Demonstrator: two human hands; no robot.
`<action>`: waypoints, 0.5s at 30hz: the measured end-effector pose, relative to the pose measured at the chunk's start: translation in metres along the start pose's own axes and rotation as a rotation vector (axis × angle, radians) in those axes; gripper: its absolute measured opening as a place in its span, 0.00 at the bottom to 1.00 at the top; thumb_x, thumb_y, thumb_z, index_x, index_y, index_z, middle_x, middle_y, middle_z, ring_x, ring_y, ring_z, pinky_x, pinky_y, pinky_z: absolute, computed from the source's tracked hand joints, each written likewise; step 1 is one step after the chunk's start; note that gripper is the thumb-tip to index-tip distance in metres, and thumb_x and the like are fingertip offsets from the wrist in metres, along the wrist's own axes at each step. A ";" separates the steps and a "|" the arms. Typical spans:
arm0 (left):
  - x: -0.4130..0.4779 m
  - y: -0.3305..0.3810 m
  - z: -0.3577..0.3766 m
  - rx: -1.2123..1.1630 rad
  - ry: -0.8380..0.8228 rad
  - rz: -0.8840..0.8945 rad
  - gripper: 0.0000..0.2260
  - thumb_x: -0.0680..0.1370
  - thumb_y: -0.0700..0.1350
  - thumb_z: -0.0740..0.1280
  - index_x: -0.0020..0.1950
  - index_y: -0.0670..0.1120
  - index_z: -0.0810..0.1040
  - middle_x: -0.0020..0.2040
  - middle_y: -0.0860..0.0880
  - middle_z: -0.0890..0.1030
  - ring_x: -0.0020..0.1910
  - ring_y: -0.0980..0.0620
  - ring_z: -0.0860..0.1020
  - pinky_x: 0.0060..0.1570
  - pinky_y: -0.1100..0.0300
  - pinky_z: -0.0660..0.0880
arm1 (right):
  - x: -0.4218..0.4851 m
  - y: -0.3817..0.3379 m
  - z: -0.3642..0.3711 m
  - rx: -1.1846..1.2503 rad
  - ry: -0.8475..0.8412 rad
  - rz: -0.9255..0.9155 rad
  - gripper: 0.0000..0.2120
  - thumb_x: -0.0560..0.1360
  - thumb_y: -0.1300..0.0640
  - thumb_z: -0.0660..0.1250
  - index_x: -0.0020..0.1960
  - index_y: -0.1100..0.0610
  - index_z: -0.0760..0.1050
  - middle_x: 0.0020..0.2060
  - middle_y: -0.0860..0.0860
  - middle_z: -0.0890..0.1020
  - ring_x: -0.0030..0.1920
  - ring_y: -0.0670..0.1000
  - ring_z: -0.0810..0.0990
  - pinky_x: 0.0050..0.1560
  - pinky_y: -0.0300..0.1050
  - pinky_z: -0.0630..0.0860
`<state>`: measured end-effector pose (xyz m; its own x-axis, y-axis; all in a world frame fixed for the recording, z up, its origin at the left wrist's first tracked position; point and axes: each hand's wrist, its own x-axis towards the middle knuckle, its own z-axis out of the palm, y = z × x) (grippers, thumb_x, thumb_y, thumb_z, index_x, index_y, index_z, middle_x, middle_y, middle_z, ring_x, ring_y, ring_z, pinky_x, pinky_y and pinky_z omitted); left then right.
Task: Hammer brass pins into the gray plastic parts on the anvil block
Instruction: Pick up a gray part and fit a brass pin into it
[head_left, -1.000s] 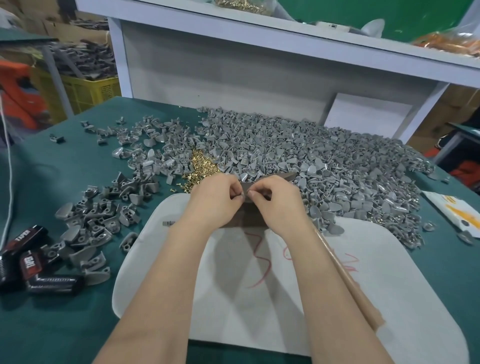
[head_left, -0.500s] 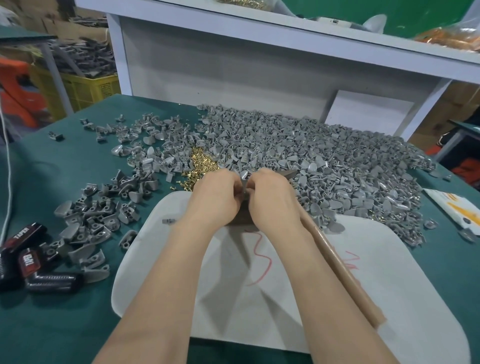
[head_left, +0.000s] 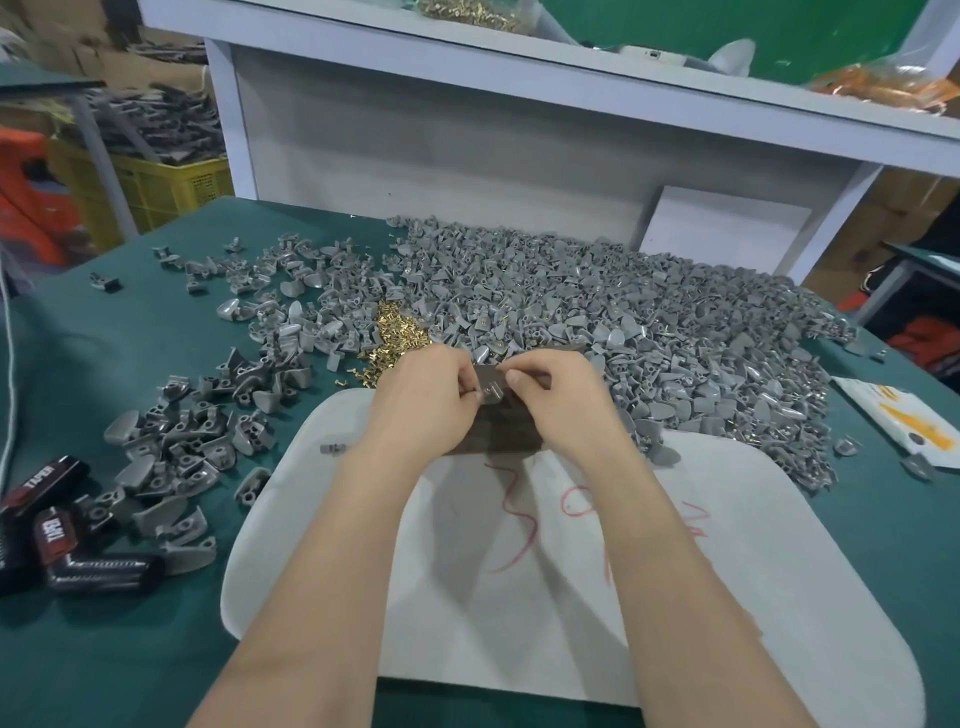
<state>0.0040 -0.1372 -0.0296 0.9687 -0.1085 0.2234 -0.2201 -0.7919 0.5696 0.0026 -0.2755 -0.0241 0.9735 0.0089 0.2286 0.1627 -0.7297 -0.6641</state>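
The green table (head_left: 78, 338) bears gray parts (head_left: 623, 322), white pad (head_left: 675, 597) — crate (head_left: 171, 192) beyond.

A green-covered table (head_left: 104, 338) carries a white pad (head_left: 727, 597) scribbled with red marks. Beyond the pad and off to its right spreads a big heap of gray parts (head_left: 649, 322), touching the pad's far right edge. A looser scatter (head_left: 182, 447) of the same parts lies to the pad's left, and a small pile of brass pins (head_left: 389, 332) sits just beyond its far left corner. Further left of the pad lie black packs (head_left: 78, 551) lettered TAPER, and to its right, past the heap, a white and yellow packet (head_left: 904, 415).
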 end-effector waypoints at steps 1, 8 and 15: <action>0.000 -0.001 0.000 0.000 -0.001 -0.001 0.05 0.75 0.45 0.68 0.39 0.50 0.76 0.38 0.52 0.75 0.46 0.45 0.77 0.49 0.52 0.75 | -0.001 0.001 0.001 0.024 0.017 0.001 0.08 0.76 0.61 0.65 0.52 0.57 0.81 0.48 0.51 0.84 0.51 0.49 0.80 0.58 0.45 0.73; 0.001 -0.002 0.000 -0.006 0.001 0.006 0.05 0.75 0.44 0.67 0.39 0.51 0.76 0.38 0.52 0.75 0.47 0.45 0.77 0.48 0.53 0.75 | -0.002 0.000 0.018 -0.080 0.075 -0.026 0.05 0.74 0.57 0.68 0.47 0.56 0.81 0.48 0.52 0.79 0.51 0.53 0.76 0.57 0.50 0.71; 0.001 -0.001 0.000 -0.007 -0.001 -0.005 0.03 0.75 0.44 0.67 0.42 0.50 0.78 0.40 0.50 0.77 0.48 0.44 0.78 0.48 0.53 0.75 | -0.003 -0.002 0.022 -0.089 0.117 -0.049 0.02 0.74 0.59 0.67 0.43 0.56 0.79 0.45 0.52 0.77 0.50 0.57 0.75 0.53 0.54 0.72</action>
<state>0.0052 -0.1365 -0.0299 0.9698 -0.1056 0.2197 -0.2165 -0.7879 0.5765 0.0027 -0.2592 -0.0397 0.9386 -0.0301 0.3438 0.1892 -0.7883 -0.5855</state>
